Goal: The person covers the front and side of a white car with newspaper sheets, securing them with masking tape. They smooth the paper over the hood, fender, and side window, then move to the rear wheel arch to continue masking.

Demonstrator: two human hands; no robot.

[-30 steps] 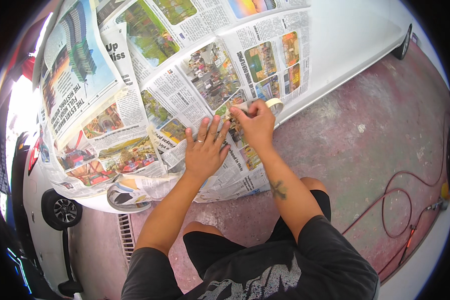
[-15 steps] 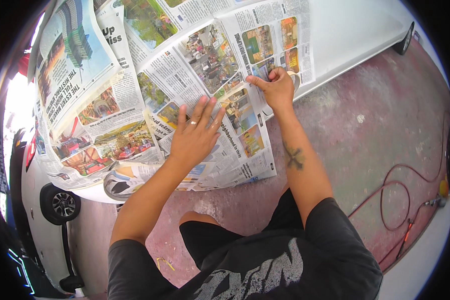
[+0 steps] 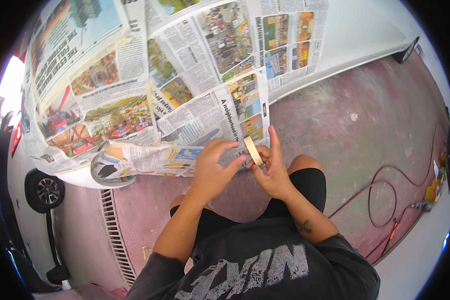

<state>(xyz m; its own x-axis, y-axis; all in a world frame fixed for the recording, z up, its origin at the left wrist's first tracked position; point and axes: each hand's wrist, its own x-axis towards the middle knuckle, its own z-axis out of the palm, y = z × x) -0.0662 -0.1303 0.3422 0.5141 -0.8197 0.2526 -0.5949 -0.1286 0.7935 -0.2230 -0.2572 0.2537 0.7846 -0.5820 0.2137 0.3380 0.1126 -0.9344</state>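
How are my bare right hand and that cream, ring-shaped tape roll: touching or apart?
Touching. The head view shows the bare right hand holding the cream, ring-shaped tape roll, no gap showing between them.

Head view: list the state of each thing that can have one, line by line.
Tape roll: held on edge, leaning
Right hand: gripping the roll, index finger extended
Left hand: thumb and forefinger apart, close to the roll
Newspaper sheets: spread overlapping on the white car
Red hose: loosely looped on the floor
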